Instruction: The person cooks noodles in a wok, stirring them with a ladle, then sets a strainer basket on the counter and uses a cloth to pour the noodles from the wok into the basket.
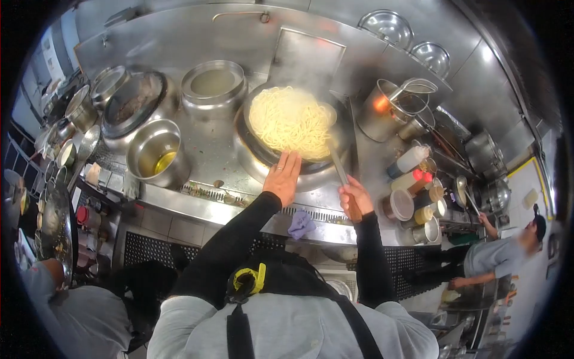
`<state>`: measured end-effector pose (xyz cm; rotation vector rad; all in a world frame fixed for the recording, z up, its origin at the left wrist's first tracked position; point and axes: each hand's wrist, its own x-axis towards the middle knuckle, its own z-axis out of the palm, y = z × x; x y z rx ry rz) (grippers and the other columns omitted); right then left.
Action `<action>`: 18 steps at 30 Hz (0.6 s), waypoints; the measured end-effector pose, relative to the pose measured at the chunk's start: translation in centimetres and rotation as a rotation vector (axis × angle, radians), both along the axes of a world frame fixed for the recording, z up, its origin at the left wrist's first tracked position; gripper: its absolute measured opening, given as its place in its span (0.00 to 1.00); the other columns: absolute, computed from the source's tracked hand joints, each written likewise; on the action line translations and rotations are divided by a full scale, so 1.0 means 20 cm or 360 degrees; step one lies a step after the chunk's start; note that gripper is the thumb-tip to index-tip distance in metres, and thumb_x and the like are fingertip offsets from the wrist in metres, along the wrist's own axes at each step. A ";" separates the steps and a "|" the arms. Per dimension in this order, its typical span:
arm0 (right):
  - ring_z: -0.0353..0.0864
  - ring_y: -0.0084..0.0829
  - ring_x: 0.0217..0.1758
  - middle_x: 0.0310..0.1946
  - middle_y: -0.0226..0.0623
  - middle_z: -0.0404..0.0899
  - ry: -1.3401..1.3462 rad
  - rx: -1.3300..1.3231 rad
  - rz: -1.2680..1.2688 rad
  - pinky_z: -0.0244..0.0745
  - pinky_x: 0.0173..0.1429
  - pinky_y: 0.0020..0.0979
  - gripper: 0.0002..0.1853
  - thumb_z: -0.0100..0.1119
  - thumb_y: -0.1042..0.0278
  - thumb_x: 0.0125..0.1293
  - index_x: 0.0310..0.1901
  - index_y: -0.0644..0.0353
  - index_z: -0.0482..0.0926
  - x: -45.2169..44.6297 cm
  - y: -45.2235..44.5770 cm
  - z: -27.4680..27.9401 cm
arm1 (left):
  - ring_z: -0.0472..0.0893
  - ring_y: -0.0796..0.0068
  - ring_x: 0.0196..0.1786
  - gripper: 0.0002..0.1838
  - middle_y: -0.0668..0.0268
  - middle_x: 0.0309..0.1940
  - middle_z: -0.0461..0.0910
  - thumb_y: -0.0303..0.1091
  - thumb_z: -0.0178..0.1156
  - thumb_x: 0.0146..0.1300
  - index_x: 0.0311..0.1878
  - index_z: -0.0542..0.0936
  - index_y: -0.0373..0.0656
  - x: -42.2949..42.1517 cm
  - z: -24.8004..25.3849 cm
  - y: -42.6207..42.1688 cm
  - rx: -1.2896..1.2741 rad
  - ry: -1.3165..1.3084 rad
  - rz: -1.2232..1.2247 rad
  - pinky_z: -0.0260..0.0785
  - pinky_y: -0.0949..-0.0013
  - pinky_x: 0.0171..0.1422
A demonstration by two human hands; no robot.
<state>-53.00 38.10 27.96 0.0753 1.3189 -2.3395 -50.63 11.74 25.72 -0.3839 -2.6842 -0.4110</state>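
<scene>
Steaming yellow noodles [287,119] fill much of a dark wok [342,128] on the stove in front of me. My left hand [283,179] has its fingers stretched out flat at the wok's near edge, by the noodles; whether the fingertips touch noodles or rim I cannot tell. My right hand [355,198] is closed round the handle of a long metal wok utensil [337,160]. It reaches up into the right side of the noodles, where steam and blur obscure its head. A purple cloth [301,224] lies on the counter's front edge between my forearms.
Left of the wok stand a lidless pot [214,81] of cloudy liquid and a pot of yellow oil [156,149]. Sauce bottles [409,160] and a tall pot [378,110] with strainers crowd the right. Co-workers are at the right [499,257] and lower left [78,311].
</scene>
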 end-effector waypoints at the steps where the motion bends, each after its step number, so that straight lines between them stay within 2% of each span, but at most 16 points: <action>1: 0.75 0.26 0.24 0.33 0.41 0.76 0.0006 -0.0065 0.0031 0.71 0.21 0.28 0.36 0.56 0.77 0.65 0.72 0.62 0.52 0.02 0.01 0.00 | 0.52 0.50 0.77 0.40 0.52 0.73 0.55 0.24 0.55 0.51 0.72 0.57 0.31 0.01 0.02 0.00 -0.0013 -0.0046 -0.0003 0.60 0.53 0.71; 2: 0.75 0.26 0.24 0.33 0.41 0.76 0.0011 -0.0130 0.0057 0.71 0.21 0.28 0.36 0.57 0.76 0.65 0.72 0.62 0.51 0.04 0.02 0.01 | 0.52 0.50 0.77 0.41 0.52 0.73 0.55 0.24 0.56 0.51 0.72 0.57 0.32 0.01 0.04 0.01 -0.0027 -0.0094 -0.0010 0.61 0.52 0.70; 5: 0.73 0.24 0.23 0.34 0.41 0.75 0.0028 -0.0004 -0.0017 0.70 0.21 0.24 0.28 0.55 0.76 0.67 0.67 0.57 0.61 0.14 0.00 0.06 | 0.51 0.50 0.77 0.42 0.52 0.73 0.55 0.24 0.57 0.50 0.72 0.57 0.32 0.01 0.04 0.01 -0.0035 -0.0116 -0.0013 0.62 0.51 0.69; 8: 0.73 0.24 0.22 0.33 0.39 0.75 0.0086 0.0129 -0.0005 0.71 0.21 0.25 0.31 0.54 0.76 0.66 0.70 0.57 0.58 0.23 -0.01 0.13 | 0.52 0.49 0.77 0.41 0.52 0.73 0.55 0.25 0.56 0.52 0.72 0.56 0.32 0.00 0.03 0.01 -0.0010 -0.0105 -0.0046 0.61 0.50 0.70; 11: 0.73 0.23 0.22 0.32 0.36 0.76 0.0227 0.0335 0.0026 0.70 0.21 0.25 0.35 0.55 0.77 0.66 0.73 0.58 0.54 0.29 -0.02 0.13 | 0.51 0.49 0.77 0.45 0.53 0.73 0.55 0.28 0.59 0.49 0.73 0.55 0.34 -0.02 -0.01 0.02 -0.0054 -0.0043 -0.0008 0.58 0.51 0.72; 14: 0.73 0.22 0.23 0.31 0.33 0.75 0.0259 0.0496 0.0043 0.69 0.21 0.25 0.37 0.55 0.77 0.65 0.74 0.58 0.53 0.38 -0.06 0.18 | 0.51 0.48 0.77 0.43 0.52 0.73 0.55 0.28 0.56 0.51 0.73 0.55 0.34 -0.03 0.01 0.02 -0.0063 -0.0120 -0.0022 0.58 0.49 0.72; 16: 0.71 0.20 0.23 0.30 0.30 0.74 0.0310 0.0533 0.0063 0.69 0.24 0.24 0.38 0.55 0.78 0.65 0.75 0.57 0.52 0.45 -0.08 0.18 | 0.51 0.48 0.77 0.42 0.52 0.74 0.53 0.29 0.55 0.53 0.74 0.54 0.35 -0.02 0.03 0.03 -0.0091 -0.0192 -0.0007 0.58 0.48 0.72; 18: 0.70 0.18 0.24 0.30 0.28 0.73 0.0441 0.0636 0.0067 0.69 0.27 0.22 0.38 0.55 0.79 0.65 0.75 0.57 0.51 0.55 -0.11 0.11 | 0.50 0.47 0.77 0.41 0.52 0.75 0.53 0.30 0.55 0.55 0.74 0.55 0.35 -0.03 0.00 0.03 -0.0118 -0.0055 -0.0051 0.58 0.49 0.72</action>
